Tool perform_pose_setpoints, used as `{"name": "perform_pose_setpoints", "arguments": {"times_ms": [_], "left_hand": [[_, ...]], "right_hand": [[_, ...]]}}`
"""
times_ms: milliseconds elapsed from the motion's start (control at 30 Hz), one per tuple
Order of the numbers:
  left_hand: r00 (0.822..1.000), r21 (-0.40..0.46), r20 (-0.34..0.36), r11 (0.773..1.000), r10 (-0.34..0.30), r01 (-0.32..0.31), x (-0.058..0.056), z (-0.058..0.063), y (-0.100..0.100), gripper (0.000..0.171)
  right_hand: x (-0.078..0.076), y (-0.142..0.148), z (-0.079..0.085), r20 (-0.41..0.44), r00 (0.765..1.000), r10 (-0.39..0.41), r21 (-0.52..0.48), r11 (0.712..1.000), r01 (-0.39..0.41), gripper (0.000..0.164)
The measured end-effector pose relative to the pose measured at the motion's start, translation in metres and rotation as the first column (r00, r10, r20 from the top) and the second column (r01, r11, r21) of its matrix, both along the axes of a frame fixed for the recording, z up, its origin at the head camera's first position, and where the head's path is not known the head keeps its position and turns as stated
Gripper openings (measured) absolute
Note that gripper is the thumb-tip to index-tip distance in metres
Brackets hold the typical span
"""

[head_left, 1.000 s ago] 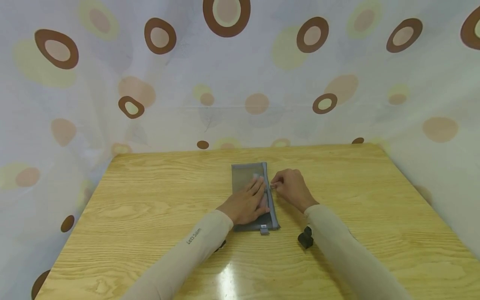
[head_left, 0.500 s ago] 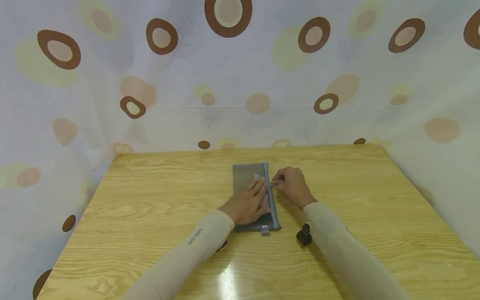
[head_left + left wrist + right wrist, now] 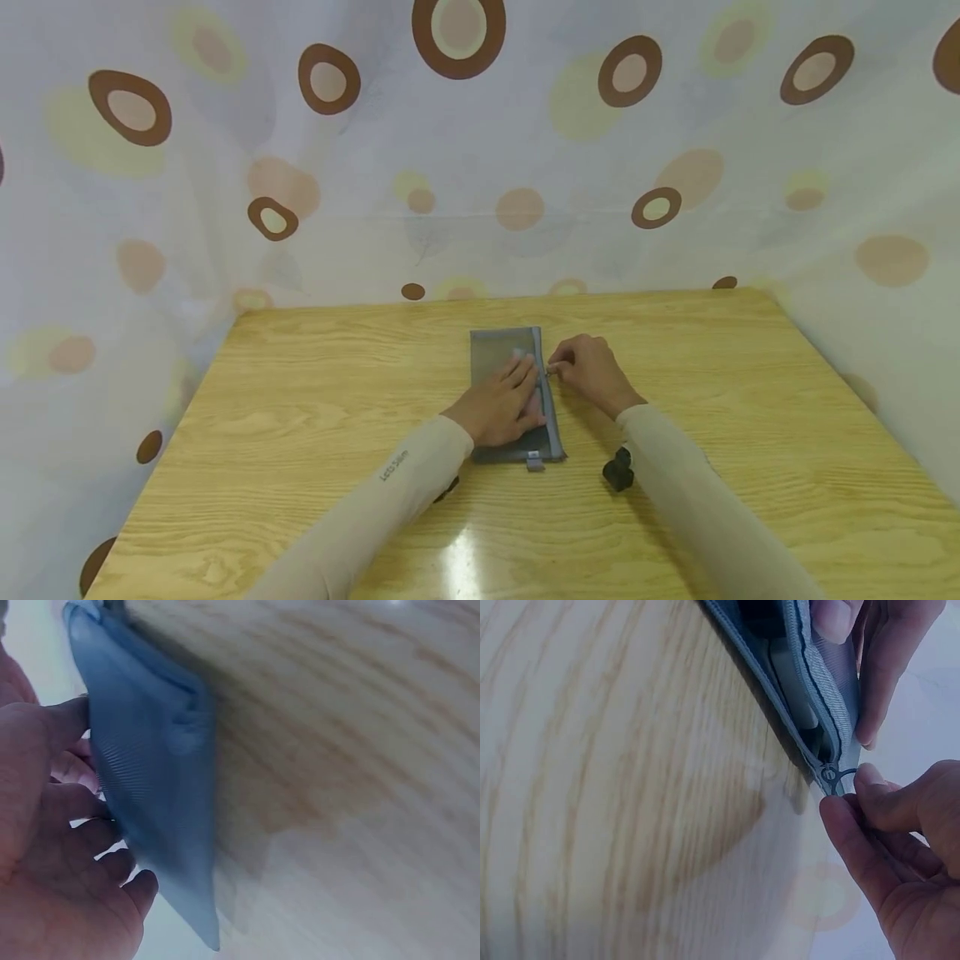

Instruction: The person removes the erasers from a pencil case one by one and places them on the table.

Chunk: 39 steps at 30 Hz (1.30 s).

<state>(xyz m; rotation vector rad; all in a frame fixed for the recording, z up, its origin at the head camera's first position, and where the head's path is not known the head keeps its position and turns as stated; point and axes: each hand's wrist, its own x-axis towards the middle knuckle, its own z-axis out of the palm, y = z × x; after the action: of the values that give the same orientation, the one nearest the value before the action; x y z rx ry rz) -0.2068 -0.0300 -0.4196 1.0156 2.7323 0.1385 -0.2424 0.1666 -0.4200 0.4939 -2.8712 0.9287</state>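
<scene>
A grey mesh zip pouch (image 3: pixel 495 346) lies on the wooden table, its zipped edge towards the right. Spread over its middle, my left hand (image 3: pixel 498 404) presses it with mostly straight fingers; the left wrist view shows the fingertips against the mesh (image 3: pixel 142 765). My right hand (image 3: pixel 596 373) is beside the zipped edge, thumb and forefinger pinching the zipper pull (image 3: pixel 845 772). In the right wrist view the zipper gapes on the near side of the slider (image 3: pixel 829 777). Through the gap shows a smooth white thing (image 3: pixel 793 682), mostly hidden inside the pouch.
The wooden tabletop (image 3: pixel 337 367) extends on both sides of the pouch. A white curtain (image 3: pixel 450 150) with brown and yellow spots hangs behind and at the sides. A small black device (image 3: pixel 618 471) is strapped beneath the right sleeve.
My right hand's pinch has come slightly closer to the pouch's zipped edge. The left hand keeps its place on the pouch. The head view has shifted a little.
</scene>
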Motion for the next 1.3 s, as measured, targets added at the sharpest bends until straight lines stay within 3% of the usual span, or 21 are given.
{"name": "perform_pose_setpoints", "arguments": {"times_ms": [233,500,667,1300], "left_hand": [[0.991,0.059,0.123,0.996,0.062,-0.069,-0.013,0.006,-0.003,0.078],[0.972,0.033,0.198,0.99,0.125,-0.135,-0.028,0.008,-0.004,0.081],[0.975,0.021,0.183,0.991,0.125,-0.131,-0.03,0.003,-0.003,0.08],[0.985,0.022,0.144,0.995,0.095,-0.099,-0.028,-0.002,0.0,0.078]], "right_hand": [[-0.001,-0.001,0.005,0.033,0.999,0.043,0.0,0.999,-0.043,0.006],[0.0,-0.002,0.007,0.085,0.995,0.059,0.006,0.998,-0.06,0.007],[-0.001,-0.003,0.007,0.091,0.995,0.051,0.023,0.998,-0.053,0.007],[-0.005,-0.009,-0.001,0.077,0.99,-0.119,0.023,0.993,0.117,0.007]]}}
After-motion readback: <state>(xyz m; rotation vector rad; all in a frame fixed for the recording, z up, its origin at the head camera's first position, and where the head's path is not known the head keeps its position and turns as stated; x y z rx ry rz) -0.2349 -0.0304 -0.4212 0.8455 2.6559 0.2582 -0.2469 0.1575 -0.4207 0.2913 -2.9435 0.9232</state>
